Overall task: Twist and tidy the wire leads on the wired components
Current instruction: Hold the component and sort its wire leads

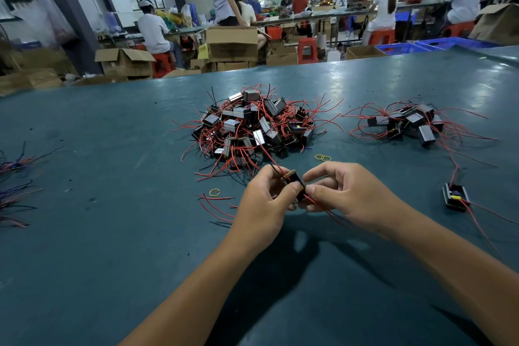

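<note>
My left hand grips a small black wired component just above the teal table. Close against it, my right hand pinches the component's red leads, which trail down to the right. A big pile of the same black components with red and black leads lies straight ahead. A smaller group of them sits at the right. One single component with long red leads lies apart at the right.
Yellow rubber bands lie on the table near the pile and left of my hands. Loose red wires lie by my left hand. Bundles of wire reach in at the left edge. Seated workers, cardboard boxes and red stools fill the background.
</note>
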Demonstrator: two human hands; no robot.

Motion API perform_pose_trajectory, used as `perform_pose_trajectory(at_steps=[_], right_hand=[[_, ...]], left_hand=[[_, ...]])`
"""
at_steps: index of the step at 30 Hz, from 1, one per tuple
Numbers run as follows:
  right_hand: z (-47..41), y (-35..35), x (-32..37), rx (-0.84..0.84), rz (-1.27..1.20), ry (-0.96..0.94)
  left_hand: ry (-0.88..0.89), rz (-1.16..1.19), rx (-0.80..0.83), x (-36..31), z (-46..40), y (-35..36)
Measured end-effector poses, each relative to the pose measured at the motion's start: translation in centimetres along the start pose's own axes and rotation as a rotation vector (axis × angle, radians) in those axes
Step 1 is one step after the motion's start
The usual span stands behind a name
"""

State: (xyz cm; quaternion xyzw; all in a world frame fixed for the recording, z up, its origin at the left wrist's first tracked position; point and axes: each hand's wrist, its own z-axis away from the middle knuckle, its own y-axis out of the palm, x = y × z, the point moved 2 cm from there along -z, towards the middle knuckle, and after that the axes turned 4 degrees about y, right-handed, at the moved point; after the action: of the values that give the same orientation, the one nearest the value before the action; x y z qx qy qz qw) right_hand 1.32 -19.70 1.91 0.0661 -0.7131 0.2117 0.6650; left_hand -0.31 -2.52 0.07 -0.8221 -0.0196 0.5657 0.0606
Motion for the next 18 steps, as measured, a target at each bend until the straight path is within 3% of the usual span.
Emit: perform_pose_trajectory(at_steps=[4,11,18], right_hand=[[0.53,-0.13,0.64,0.031,0.049,0.053],[0.39,0.05,0.51,0.009,0.111,-0.018],[0.19,-0.74,0.50,-0.175,0.289,-0.186]], left_hand=[[-0.078,0.050,-0.029,0.36,-0.12,0.05],[-0.101,-0.031,-0.019,0.23,0.28,0.34],[-0.141,0.077,0.057,-0.45,0.50,0.91]])
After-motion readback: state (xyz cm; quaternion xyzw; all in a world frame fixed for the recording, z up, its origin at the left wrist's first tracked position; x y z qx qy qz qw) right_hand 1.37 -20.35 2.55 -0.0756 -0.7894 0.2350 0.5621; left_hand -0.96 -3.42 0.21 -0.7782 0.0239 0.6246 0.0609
